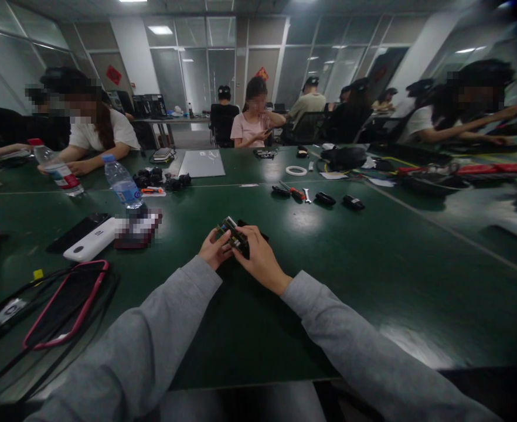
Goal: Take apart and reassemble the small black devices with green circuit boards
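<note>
Between my two hands, just above the green table, is a small circuit board (234,232) with a pale metal part at its top end. The fingers of my left hand (215,248) close on its left side, thumb on its face. From the right, my right hand (261,255) grips the same board along its other edge. A black piece (262,237) shows partly behind my right fingers; whether it is joined to the board I cannot tell.
Left of my hands lie a white power bank (92,239), a pink-edged phone (67,308) with cables, and a water bottle (123,186). Farther back are a screwdriver (296,192), a wrench (306,196), black cases (353,202) and a laptop (202,163). Several people sit around.
</note>
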Motion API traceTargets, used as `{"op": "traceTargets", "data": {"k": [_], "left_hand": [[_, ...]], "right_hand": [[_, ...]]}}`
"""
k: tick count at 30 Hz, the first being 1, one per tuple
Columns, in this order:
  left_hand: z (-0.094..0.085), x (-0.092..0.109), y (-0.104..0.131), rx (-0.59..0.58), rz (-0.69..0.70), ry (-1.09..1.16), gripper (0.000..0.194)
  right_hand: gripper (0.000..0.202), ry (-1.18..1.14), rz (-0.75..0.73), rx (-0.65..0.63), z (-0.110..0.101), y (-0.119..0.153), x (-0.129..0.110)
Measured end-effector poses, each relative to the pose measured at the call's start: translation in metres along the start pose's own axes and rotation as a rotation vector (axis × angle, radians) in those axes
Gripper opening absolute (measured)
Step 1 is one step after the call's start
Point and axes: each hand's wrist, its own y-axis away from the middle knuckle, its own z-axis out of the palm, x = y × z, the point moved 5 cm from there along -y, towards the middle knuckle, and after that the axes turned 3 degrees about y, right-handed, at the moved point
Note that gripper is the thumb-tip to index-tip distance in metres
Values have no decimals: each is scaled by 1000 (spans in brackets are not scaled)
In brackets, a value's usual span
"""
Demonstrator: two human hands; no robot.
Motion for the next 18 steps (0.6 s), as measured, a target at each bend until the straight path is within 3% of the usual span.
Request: {"op": "traceTargets", "data": {"k": [4, 9, 13, 18], "left_hand": [[4, 4, 3, -53, -9, -8, 52], [3, 11, 2, -101, 41, -32, 51], [0, 14, 1, -73, 66, -19, 53], [7, 11, 5, -143, -15, -14, 49]], "right_hand": [[39, -95, 42, 61, -6, -1, -1], [35, -421, 167, 102, -14, -8, 4], [40, -730, 306, 28, -11, -10, 14], [43, -1042, 514, -84, -2, -6, 20]]}}
